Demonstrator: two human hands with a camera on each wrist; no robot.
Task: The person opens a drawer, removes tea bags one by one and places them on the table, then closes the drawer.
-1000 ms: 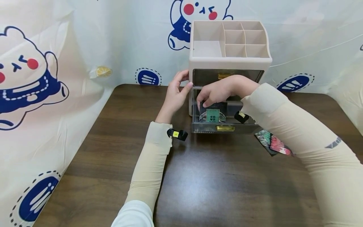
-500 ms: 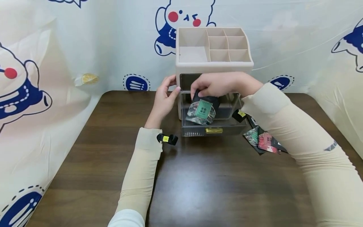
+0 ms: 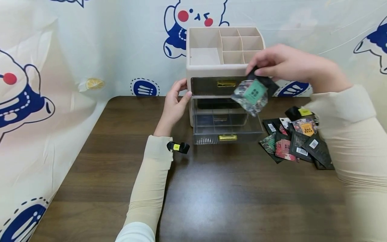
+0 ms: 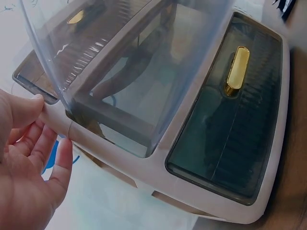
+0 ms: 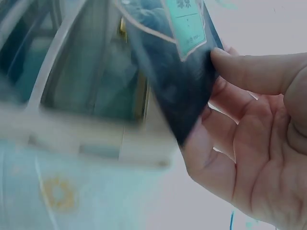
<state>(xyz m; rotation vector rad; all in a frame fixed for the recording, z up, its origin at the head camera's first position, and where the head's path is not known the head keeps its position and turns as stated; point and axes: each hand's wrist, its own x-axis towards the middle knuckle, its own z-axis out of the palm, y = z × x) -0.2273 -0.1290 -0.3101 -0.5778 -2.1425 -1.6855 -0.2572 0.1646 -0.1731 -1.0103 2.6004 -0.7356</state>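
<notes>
My right hand (image 3: 290, 67) pinches the top of a dark sachet (image 3: 254, 97) with a green label and a clear, printed lower part. It hangs in front of the organizer's right side; the right wrist view shows the thumb on the sachet (image 5: 177, 81). My left hand (image 3: 176, 104) rests at the left side of the pale desktop organizer (image 3: 223, 69). In the left wrist view, its thumb touches the front frame and its fingers lie along the side. Below the upper drawer (image 3: 208, 86), a smoky see-through drawer (image 3: 205, 137) with a gold handle stands pulled out.
Several sachets (image 3: 302, 151) lie in a loose pile on the dark wooden table (image 3: 211, 201), right of the pulled-out drawer. The organizer's top has divided compartments (image 3: 232, 43). A printed curtain (image 3: 136, 40) hangs behind the table.
My right hand has lifted the green-labelled sachet out of the pulled-out drawer and moved it up and right. More of the pile now shows. My left hand stays at the organizer's side.
</notes>
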